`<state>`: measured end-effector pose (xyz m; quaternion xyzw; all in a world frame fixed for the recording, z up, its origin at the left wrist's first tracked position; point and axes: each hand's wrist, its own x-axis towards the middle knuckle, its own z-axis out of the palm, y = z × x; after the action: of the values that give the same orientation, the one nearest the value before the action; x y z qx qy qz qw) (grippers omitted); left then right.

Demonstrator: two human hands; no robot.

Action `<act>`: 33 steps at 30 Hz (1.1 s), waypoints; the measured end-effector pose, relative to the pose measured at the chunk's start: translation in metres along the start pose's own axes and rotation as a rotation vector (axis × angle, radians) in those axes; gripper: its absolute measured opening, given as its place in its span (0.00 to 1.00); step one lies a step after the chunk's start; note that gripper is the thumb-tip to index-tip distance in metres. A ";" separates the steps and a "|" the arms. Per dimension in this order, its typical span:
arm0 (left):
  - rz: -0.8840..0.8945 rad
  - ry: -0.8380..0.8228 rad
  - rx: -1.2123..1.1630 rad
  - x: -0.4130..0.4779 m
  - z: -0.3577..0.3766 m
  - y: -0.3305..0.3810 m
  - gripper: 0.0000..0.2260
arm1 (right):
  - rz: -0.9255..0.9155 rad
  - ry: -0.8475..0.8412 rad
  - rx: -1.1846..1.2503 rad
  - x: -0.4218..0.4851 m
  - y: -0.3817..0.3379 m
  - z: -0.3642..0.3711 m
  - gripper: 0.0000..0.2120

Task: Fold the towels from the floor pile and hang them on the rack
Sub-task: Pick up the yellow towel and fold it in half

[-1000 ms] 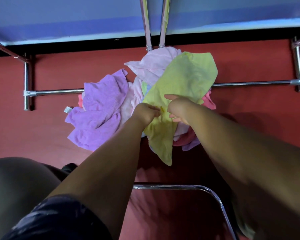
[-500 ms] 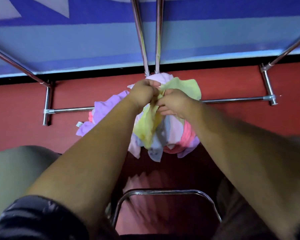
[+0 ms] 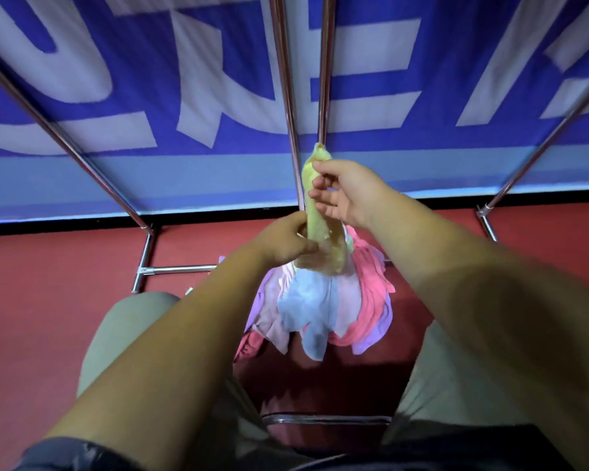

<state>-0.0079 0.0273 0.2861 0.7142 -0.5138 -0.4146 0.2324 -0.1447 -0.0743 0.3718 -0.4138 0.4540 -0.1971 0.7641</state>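
Both hands grasp the yellow towel (image 3: 315, 212). The right hand (image 3: 349, 195) pinches it near the top end, and the left hand (image 3: 283, 241) curls round it lower down. The towel is bunched into a rope and held upright in the air. Its lower end hangs over the pile; contact cannot be told.

Red floor (image 3: 48, 300) carries everything. A blue lettered banner (image 3: 150, 96) closes its far edge. The chrome rack (image 3: 288, 96) stands along that edge, with twin centre rods rising behind the towel and slanted rods out to both sides. The towel pile (image 3: 320, 304), blue, pink and lilac, lies on the floor near the far edge, between the rack's feet and the person's knees.

Step in hand, as I read it: opening the towel out before folding. It is best done by sliding the hands apart along one hem to find two corners, then shaking it flat.

Room: there is open floor left and right of the pile. The centre rods sit close behind the hands, so spread sideways, not forward.
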 end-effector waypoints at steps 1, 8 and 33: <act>-0.005 0.043 0.038 -0.003 -0.006 0.004 0.15 | -0.032 -0.004 0.013 -0.010 -0.014 0.007 0.07; -0.073 0.135 -0.491 -0.055 -0.067 0.071 0.06 | -0.232 0.012 0.027 -0.067 -0.095 0.020 0.08; -0.050 0.085 0.294 -0.136 -0.166 0.197 0.17 | -0.297 -0.340 -0.322 -0.149 -0.140 0.010 0.21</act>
<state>0.0063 0.0659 0.5746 0.7701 -0.5406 -0.3100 0.1362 -0.2015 -0.0499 0.5674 -0.6191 0.2788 -0.1600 0.7165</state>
